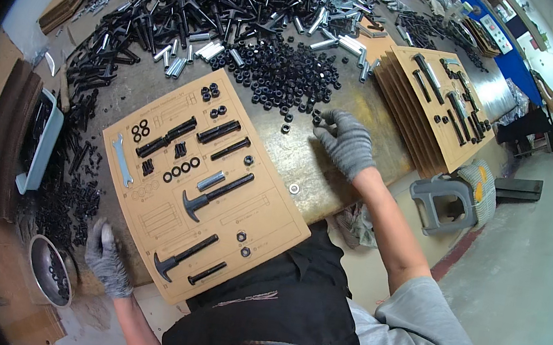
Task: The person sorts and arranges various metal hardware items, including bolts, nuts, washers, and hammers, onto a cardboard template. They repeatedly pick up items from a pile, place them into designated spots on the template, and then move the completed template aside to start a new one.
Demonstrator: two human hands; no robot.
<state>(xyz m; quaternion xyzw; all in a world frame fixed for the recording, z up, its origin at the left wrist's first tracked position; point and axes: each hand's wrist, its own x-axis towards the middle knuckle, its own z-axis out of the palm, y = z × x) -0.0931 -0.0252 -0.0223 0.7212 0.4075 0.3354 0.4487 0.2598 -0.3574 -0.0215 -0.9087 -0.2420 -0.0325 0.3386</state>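
Note:
A brown cardboard sheet with printed outlines lies tilted at the table's front edge. On it sit a silver open-end wrench, black T-shaped hammer-like parts, black bolts, a silver sleeve, black rings and nuts. My right hand, in a grey glove, reaches to the edge of a pile of black nuts; thumb and fingers are apart, with loose nuts at their tips. My left hand, also gloved, is open beside the sheet's lower left edge and holds nothing.
Heaps of black bolts and silver sleeves cover the far table. At right stands a stack of filled cardboard sheets. A metal bowl and a pale blue bin are at left. A grey stool stands beyond; another person is far right.

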